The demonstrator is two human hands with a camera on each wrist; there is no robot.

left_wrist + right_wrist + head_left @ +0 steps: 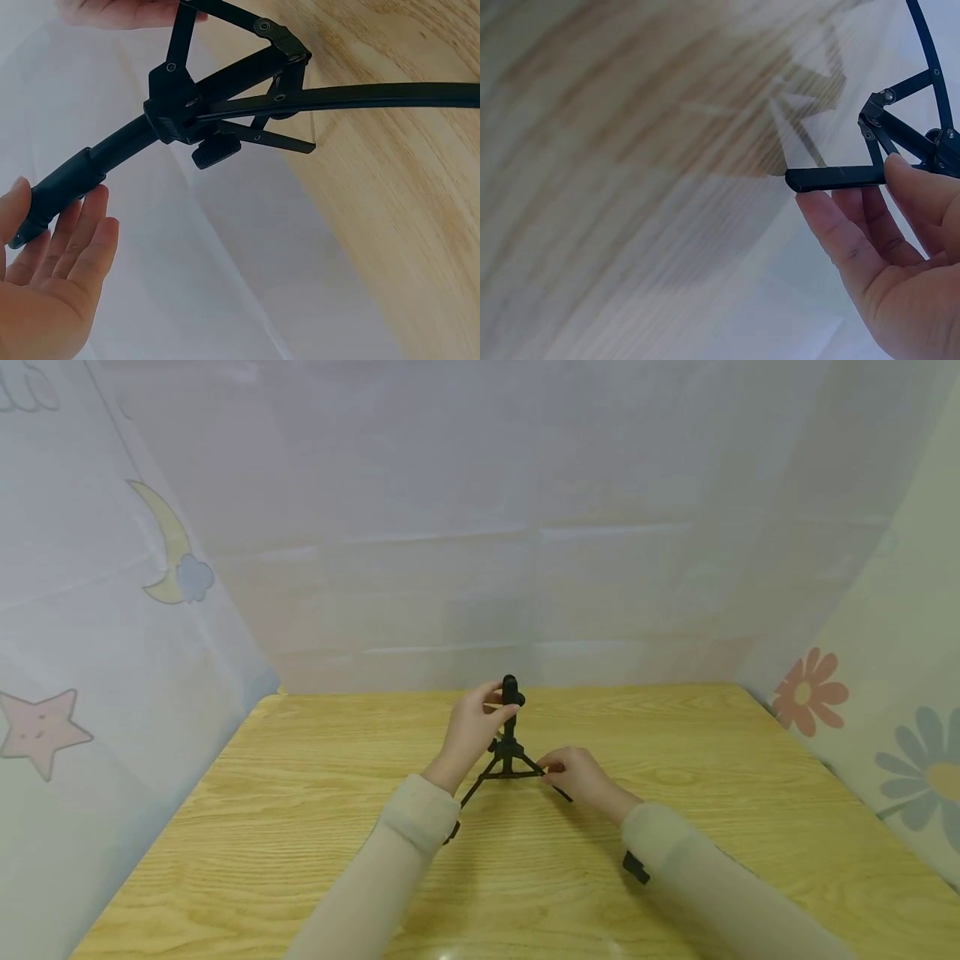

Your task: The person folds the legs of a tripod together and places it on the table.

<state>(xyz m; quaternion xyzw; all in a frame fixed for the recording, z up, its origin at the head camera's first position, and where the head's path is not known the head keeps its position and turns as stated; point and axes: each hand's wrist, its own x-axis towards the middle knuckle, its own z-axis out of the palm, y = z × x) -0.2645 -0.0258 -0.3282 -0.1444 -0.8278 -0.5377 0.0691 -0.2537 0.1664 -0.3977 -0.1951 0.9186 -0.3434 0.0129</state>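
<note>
A small black tripod (507,761) stands over the table with its legs spread. My left hand (474,722) holds the upper end of its column, which shows in the left wrist view as a thick black tube (71,180) between thumb and fingers. My right hand (581,777) pinches one leg (836,178) of the tripod between thumb and fingers, below the hinged braces. A round knob (216,151) sticks out beside the hub in the left wrist view. The left sleeve partly hides another leg in the head view.
The wooden table (300,860) extends to a pale hanging sheet (450,568) at the back. A small black piece (636,867) shows by my right sleeve. Printed sheets (45,635) with cartoon shapes and flowers line both sides.
</note>
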